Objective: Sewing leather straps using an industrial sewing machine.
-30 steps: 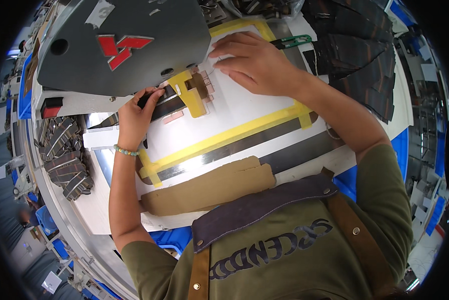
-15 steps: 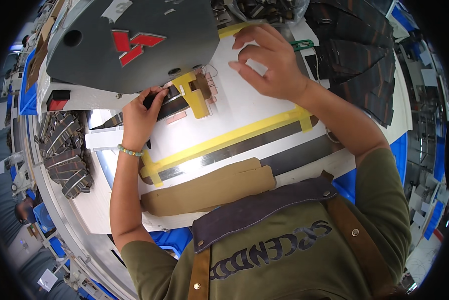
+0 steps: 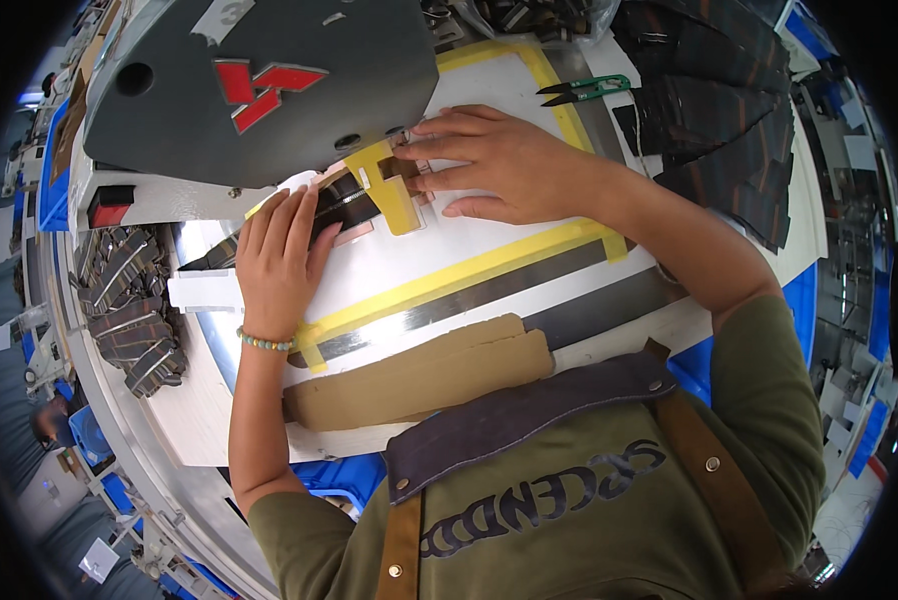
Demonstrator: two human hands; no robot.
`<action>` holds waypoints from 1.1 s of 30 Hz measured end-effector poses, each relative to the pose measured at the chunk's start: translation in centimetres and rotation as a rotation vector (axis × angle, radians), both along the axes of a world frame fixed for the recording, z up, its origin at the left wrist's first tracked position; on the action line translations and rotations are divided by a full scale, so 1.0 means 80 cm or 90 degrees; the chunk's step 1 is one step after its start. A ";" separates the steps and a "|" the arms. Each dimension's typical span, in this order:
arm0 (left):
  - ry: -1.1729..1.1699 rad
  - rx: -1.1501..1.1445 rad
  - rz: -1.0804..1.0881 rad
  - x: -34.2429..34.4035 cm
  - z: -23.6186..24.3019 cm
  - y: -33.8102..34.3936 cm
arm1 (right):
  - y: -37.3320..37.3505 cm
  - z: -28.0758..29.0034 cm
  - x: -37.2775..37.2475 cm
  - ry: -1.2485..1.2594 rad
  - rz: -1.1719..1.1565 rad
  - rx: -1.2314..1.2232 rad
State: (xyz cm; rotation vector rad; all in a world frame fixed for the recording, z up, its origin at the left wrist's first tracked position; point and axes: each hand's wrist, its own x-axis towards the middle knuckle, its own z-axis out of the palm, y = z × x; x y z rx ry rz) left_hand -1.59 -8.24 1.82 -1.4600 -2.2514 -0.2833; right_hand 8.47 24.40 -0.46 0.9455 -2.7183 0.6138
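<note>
Bundles [image 3: 129, 300] line the desk's [image 3: 199, 420] left edge; inward, our left hand [image 3: 275, 280], thumb parted from fingers, lies over the strip [image 3: 355, 210]. Apart from it, our right hand [image 3: 514, 165], fingers spread, rests at the yellow plate [image 3: 398, 208]: we seem to be aligning, which next wants level pressure.

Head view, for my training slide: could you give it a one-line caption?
Left hand over a dark strip, right hand at a yellow plate, beside a grey machine.
</note>
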 end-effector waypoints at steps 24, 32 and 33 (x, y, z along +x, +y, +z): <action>-0.675 0.095 0.110 -0.068 -0.003 -0.004 | 0.006 0.010 0.002 0.019 -0.019 -0.108; -0.609 0.131 0.191 -0.042 -0.013 0.016 | -0.001 0.000 0.000 0.069 0.006 0.000; -0.609 0.135 0.197 -0.042 -0.013 0.017 | 0.001 -0.002 0.000 0.054 0.010 -0.010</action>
